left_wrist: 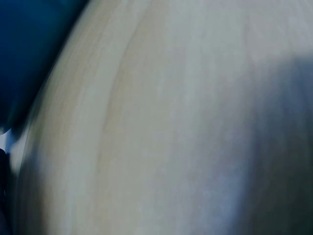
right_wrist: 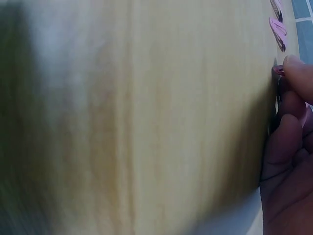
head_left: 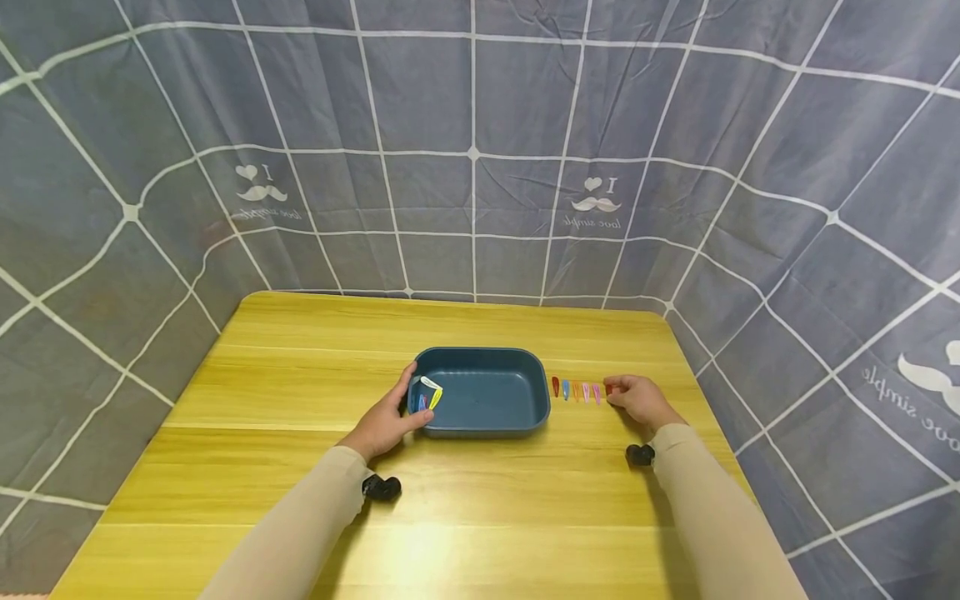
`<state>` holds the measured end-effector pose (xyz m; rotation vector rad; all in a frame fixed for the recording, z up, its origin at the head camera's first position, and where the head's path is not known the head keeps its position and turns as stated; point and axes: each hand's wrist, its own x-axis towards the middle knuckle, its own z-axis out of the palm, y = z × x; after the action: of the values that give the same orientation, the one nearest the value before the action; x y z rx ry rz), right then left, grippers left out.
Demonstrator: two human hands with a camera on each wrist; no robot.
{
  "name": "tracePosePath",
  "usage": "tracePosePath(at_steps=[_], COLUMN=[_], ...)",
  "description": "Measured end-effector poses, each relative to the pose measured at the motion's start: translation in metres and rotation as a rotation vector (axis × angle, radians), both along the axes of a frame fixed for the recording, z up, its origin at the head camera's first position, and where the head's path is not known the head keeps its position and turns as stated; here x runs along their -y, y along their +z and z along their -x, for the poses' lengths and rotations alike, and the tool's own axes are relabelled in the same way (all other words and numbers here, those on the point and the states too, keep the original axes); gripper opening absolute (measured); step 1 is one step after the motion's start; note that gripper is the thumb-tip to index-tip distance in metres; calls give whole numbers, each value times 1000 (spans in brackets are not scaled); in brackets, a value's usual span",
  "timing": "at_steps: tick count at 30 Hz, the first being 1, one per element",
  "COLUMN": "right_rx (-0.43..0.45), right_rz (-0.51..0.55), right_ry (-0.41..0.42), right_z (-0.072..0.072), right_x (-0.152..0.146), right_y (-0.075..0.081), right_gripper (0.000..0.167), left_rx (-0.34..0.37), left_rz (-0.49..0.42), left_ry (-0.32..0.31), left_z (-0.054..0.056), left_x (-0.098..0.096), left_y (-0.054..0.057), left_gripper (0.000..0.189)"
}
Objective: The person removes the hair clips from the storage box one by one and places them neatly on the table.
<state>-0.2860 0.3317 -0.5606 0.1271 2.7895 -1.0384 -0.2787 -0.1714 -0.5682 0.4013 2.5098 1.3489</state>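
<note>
My left hand point(head_left: 385, 423) holds the left end of a dark blue plastic basin point(head_left: 483, 432), fingers along its outer side and thumb at the near rim. Inside, by that hand, lie a white hair clip point(head_left: 431, 382), a yellow hair clip point(head_left: 436, 398) and bluish-purple ones point(head_left: 423, 402). Right of the basin, my right hand point(head_left: 641, 400) pinches a red hair clip point(right_wrist: 279, 70) at the table surface. It is the right end of a row with a dark red clip point(head_left: 556, 387), a blue clip point(head_left: 566, 390), an orange clip point(head_left: 577, 392) and pink clips point(head_left: 597, 394).
All this stands on a yellow wood-grain table point(head_left: 300, 358). A grey curtain point(head_left: 427, 200) with white grid lines hangs behind the table and along both sides. The left wrist view shows mostly blurred tabletop and a corner of the basin point(left_wrist: 34, 44).
</note>
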Motion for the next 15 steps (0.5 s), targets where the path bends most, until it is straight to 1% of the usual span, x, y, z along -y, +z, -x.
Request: tracePosePath(at_steps=[7,11,15], right_rx=[17,4,12], right_rz=[7,-33,-53], right_ry=[6,27,36], right_z=[-2,-3,-3], right_x=[2,2,1], right_y=[3,3,3], right_gripper=[42,42,42], left_rx=[-10,-5,3], left_rz=[9,-2,-6], left_ry=[-6,-3,-3], left_z=[2,2,2], left_x=[0,0,0], left_y=[-3,-5,-5], left_gripper=[97,98,98])
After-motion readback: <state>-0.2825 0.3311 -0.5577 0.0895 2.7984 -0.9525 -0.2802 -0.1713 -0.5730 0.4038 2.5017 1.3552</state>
